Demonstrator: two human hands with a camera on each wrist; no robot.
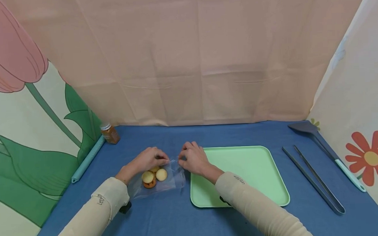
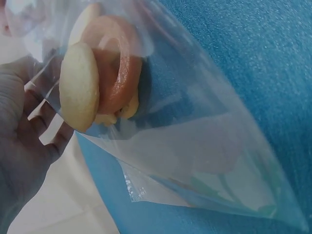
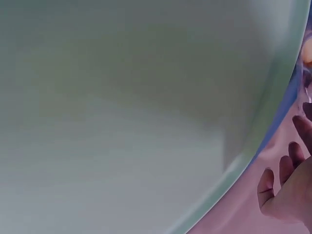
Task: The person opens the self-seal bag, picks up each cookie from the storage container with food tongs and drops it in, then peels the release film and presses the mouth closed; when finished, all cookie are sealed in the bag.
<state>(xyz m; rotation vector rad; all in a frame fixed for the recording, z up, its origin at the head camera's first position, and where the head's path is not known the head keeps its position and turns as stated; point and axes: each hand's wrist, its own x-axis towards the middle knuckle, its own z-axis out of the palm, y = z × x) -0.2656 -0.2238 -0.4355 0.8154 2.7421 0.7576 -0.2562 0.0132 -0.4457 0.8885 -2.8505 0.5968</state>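
Note:
A clear plastic bag [image 1: 174,176] lies on the blue cloth, holding several round food pieces. Pale, biscuit-like discs [image 2: 79,87] show through the film beside an orange-brown ring [image 2: 119,68]. My left hand [image 1: 148,159] pinches the bag's far edge between thumb and fingers, above the food. Opposite it, my right hand [image 1: 195,159] pinches the same edge farther right, its other fingers loosely bent. The left wrist view has the left hand [image 2: 24,126] behind the film. At the right wrist view's margin, the right hand [image 3: 292,190] is partly cut off.
Under my right forearm lies a light green tray [image 1: 241,158]. Black tongs [image 1: 318,179] and a spatula [image 1: 328,149] with a mint handle rest at the right. A jar [image 1: 110,134] with a silver lid and a teal roll [image 1: 88,159] are at the back left.

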